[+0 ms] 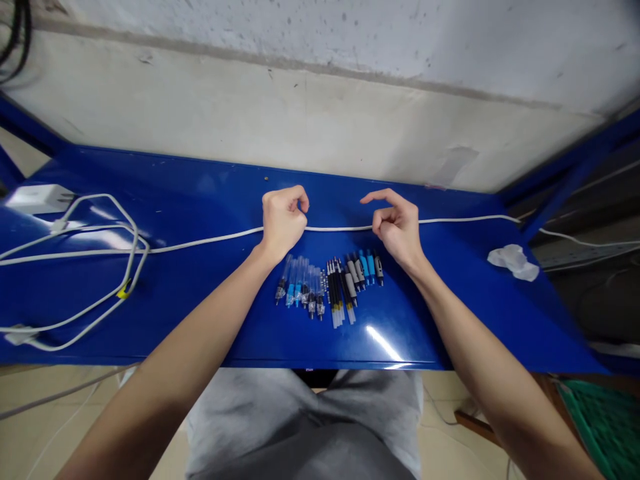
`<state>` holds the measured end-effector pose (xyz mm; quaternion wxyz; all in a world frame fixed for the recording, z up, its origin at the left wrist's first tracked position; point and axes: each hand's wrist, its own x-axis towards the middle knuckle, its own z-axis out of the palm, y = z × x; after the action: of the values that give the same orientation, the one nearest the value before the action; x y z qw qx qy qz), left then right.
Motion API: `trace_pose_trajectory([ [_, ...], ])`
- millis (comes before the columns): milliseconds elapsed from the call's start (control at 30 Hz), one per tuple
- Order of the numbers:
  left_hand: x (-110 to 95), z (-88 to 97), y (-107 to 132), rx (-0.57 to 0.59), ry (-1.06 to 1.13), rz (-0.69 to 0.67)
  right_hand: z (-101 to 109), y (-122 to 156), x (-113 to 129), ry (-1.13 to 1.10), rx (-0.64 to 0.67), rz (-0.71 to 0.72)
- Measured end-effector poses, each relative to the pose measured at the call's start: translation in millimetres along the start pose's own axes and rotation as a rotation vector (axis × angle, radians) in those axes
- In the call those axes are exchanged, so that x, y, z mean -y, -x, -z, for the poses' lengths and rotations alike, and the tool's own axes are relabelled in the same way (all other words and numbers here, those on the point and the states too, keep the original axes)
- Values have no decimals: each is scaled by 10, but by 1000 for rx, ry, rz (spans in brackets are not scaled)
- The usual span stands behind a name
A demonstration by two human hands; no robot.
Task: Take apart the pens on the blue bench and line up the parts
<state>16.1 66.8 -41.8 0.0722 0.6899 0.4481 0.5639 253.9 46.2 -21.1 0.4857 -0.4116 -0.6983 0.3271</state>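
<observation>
My left hand (284,217) is loosely closed over the blue table, its fingers curled toward the thumb, and nothing shows in it. My right hand (399,223) has its index finger stretched out to the left and the other fingers bent, with no object visible between them. A white cable (340,229) passes behind both hands; whether either touches it I cannot tell. Below and between them lie several clear pen barrels (300,273) with black or blue grips, black ink refills (341,293) with clear ends, and grey and blue pen upper parts (363,270) with clips. Tiny springs (324,283) seem to lie left of the refills.
On the left of the blue table (200,193) are a looped white cable (133,230) and a white power adapter (43,199). A crumpled white tissue or plastic piece (514,261) lies at the right. A wall (300,113) stands behind, and blue frame posts (565,180) rise at the sides.
</observation>
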Motion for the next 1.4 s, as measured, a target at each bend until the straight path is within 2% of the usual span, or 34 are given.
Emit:
trace_pose_trajectory([
  [267,-9,-4,-7,1,3,-11,-8,-14,-54,58,-84,4],
  [367,-43,5,-11,37,-1,-53,-20,-28,-52,53,-114,9],
  [567,-85,14,-13,83,-8,-181,-13,-46,-64,21,-25,8],
  [867,-35,23,-31,21,-74,-192,19,-33,-89,75,117,46],
  [1000,-27,23,-32,24,-65,-181,-8,-34,-45,178,0,112],
  [1133,-14,16,-34,45,-62,-179,-16,-32,-77,159,-124,147],
  [1400,-19,18,-40,56,-52,-189,-14,-27,-222,4,-117,53],
])
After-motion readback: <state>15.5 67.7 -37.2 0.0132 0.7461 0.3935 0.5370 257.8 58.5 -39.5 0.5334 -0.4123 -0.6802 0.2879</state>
